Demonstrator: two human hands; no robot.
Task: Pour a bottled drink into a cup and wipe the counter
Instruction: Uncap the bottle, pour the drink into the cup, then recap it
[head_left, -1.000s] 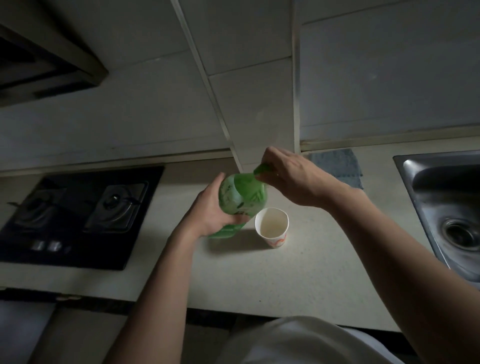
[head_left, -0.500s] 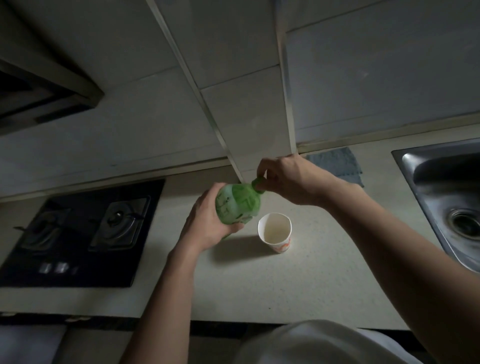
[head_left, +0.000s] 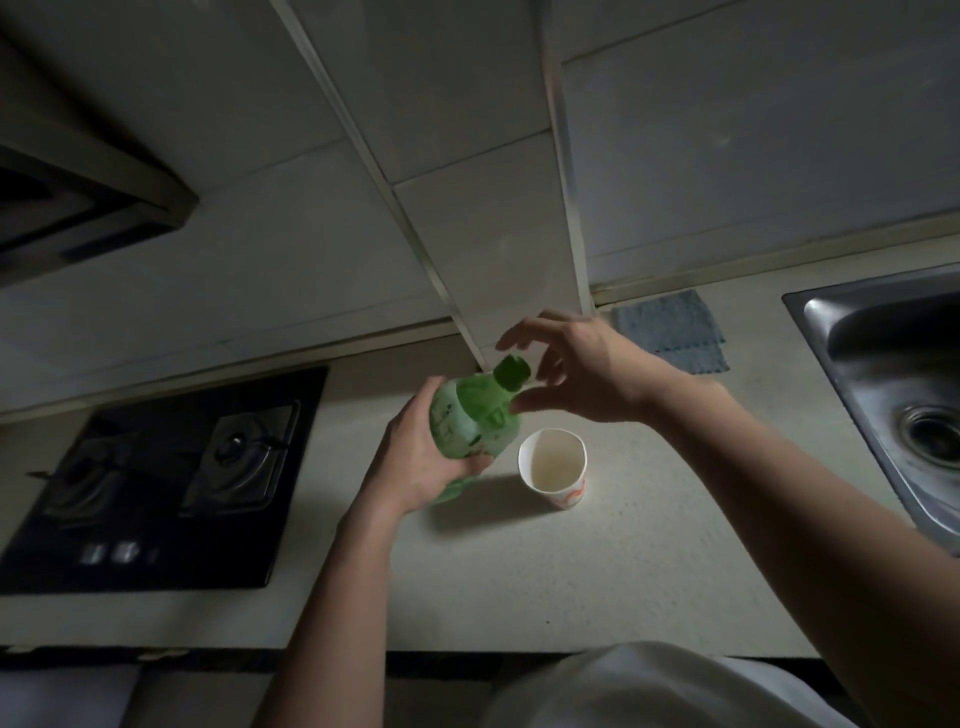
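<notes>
A green plastic bottle (head_left: 475, 415) with a green cap (head_left: 511, 372) is tilted above the pale counter (head_left: 649, 545), gripped around its body by my left hand (head_left: 415, 457). My right hand (head_left: 576, 364) hovers around the cap with fingers spread, thumb under the neck, not closed on the cap. A white paper cup (head_left: 553, 460) with an orange mark stands upright on the counter just right of the bottle's base; its inside looks pale and I cannot tell whether liquid is in it.
A blue-grey cloth (head_left: 670, 332) lies by the wall behind my right hand. A steel sink (head_left: 893, 384) is at the right. A black gas hob (head_left: 161, 478) sits at the left, a range hood (head_left: 78, 208) above it.
My right hand, which was closed on the cap, has let go and spread its fingers around it. The bottle stays in my left hand, tilted much as before.
</notes>
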